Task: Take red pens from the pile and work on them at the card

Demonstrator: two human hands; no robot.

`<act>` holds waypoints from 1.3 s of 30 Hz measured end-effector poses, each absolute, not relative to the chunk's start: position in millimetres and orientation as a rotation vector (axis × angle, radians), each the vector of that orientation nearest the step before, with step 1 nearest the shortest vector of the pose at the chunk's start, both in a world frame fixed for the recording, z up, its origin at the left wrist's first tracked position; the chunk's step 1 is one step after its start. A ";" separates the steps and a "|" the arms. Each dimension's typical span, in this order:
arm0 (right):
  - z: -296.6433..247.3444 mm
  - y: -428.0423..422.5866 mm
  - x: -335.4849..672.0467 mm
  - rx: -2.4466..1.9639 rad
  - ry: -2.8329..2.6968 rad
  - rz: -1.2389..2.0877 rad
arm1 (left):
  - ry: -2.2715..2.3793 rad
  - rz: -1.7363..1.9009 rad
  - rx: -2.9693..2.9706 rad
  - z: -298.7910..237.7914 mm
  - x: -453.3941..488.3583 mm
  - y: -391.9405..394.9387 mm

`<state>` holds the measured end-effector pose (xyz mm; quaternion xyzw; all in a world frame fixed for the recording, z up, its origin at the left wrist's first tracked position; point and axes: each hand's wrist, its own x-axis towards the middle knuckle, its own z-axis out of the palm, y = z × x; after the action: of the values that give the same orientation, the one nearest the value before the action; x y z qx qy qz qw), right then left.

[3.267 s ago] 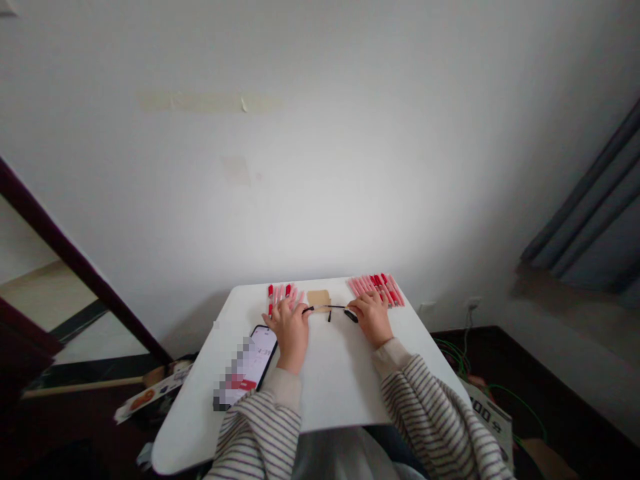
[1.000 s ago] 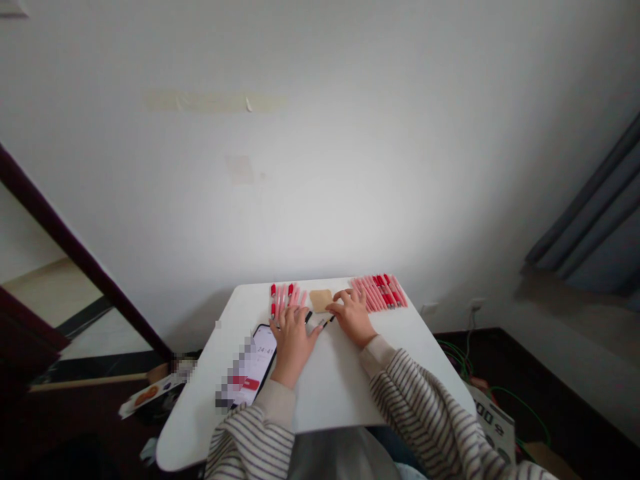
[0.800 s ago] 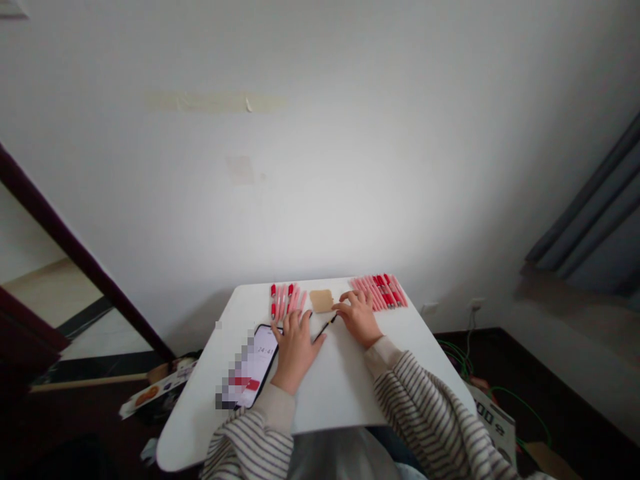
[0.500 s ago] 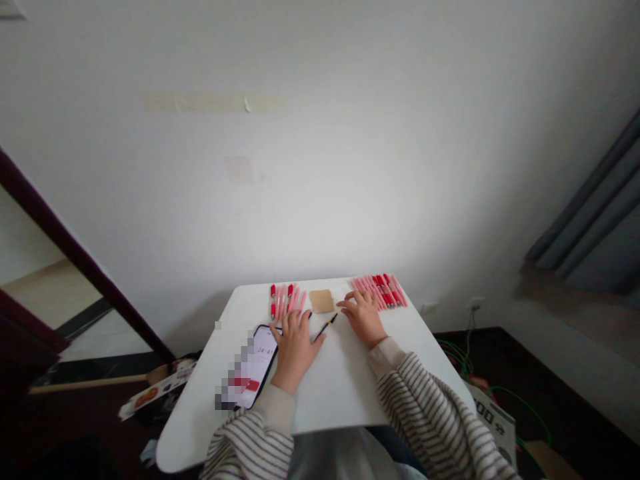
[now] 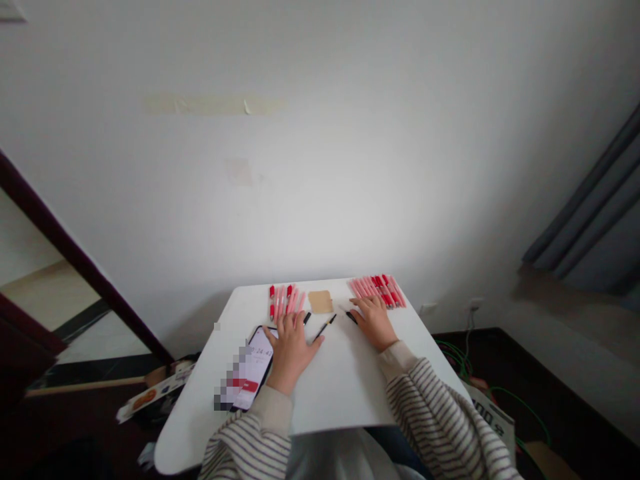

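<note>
My left hand (image 5: 291, 344) lies flat on the white table (image 5: 340, 387), fingers spread, holding nothing. A thin black pen refill (image 5: 325, 326) lies just off its thumb, and a black pen part (image 5: 307, 318) pokes out past its fingers. My right hand (image 5: 373, 321) rests palm down, fingers stretched toward a row of pink and red pens (image 5: 379, 290). Another short black piece (image 5: 351, 317) lies by its fingertips. A second, smaller group of pens (image 5: 285, 298) sits beyond my left hand. Between the two groups lies a tan pad (image 5: 321, 301).
A phone (image 5: 250, 365) with a lit screen lies at my left hand's side. The table stands against a plain wall. Green cables (image 5: 457, 360) and a box are on the dark floor to the right, a printed box (image 5: 150, 395) to the left.
Earlier both hands held a black pen stretched between them. They have let it go; its parts now lie on the table, and my right hand has moved right toward the larger pen row.
</note>
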<state>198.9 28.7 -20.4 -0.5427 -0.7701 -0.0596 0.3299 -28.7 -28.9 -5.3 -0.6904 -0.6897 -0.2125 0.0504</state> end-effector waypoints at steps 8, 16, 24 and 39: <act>-9.2 19.8 176.3 -1.369 -2.098 -0.223 | -1.943 -0.685 -2.121 -2.2 -13.5 -28.2; -8.6 22.6 170.9 -1.378 -2.058 -0.235 | -1.864 -0.760 -2.193 1.3 10.5 -11.1; -10.3 25.2 180.7 -1.356 -1.852 -0.250 | -1.880 -0.772 -2.228 6.0 21.0 -1.8; -15.6 26.8 187.0 -1.372 -1.789 -0.194 | -1.881 -0.867 -2.266 2.3 24.5 -3.7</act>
<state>187.0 26.8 -15.6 -0.5489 -0.7153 -0.0777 0.4254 24.5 -3.7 2.3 -0.7377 -0.6123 -0.2822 0.0360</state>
